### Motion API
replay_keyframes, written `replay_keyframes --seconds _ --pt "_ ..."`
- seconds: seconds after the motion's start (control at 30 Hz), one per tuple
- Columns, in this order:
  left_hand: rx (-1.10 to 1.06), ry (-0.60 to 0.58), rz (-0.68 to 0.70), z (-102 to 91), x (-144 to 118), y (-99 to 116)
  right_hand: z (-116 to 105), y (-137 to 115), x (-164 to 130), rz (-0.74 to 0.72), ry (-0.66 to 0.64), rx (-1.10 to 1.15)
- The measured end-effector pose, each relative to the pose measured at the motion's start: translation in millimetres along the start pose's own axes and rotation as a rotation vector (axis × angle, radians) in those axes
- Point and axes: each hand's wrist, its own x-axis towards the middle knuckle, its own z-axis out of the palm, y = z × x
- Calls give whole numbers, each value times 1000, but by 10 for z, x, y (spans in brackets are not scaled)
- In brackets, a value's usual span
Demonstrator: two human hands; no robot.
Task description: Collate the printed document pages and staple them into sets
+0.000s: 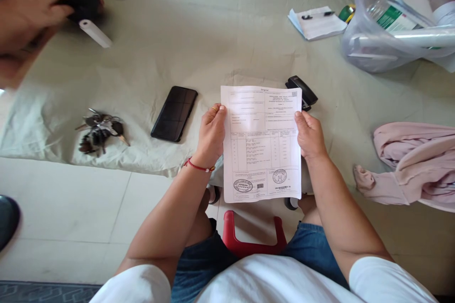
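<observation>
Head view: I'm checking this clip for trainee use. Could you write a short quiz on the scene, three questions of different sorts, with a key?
1. True or false: the left hand and the right hand each hold a side edge of the paper.
2. What lies on the cloth between the bunch of keys and the left hand?
3. Fill the gap: a red ____ is worn on the left wrist.

Key:
1. True.
2. A black phone.
3. Bracelet.
</observation>
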Motion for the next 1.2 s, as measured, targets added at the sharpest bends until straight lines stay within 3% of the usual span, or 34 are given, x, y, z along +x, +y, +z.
replay_keyframes --seconds 0.13,0.3,0.43,0.53,0.73,0.87,1.0,1.2 --pt "51 -2 27 -4 -17 31 -35 12 4 -39 -18 -29" --pt "45 -73 -14 39 -62 50 -110 83 88 -13 7 -290" --pt "28 -139 -108 124 -188 27 -103 62 144 -261 179 -518" --pt "86 -227 -146 190 -328 29 -40 -82 132 -415 191 -647" --pt "232 -366 -145 334 -508 31 115 -494 18 -578 66 -672" --pt "265 -390 -100 429 -509 2 199 -570 -63 -646 -57 -731" --pt "267 -393 -94 461 -486 -23 255 -501 -105 -587 -183 -784" --pt "211 -407 -132 451 -475 -37 236 -473 -90 -501 -233 -739"
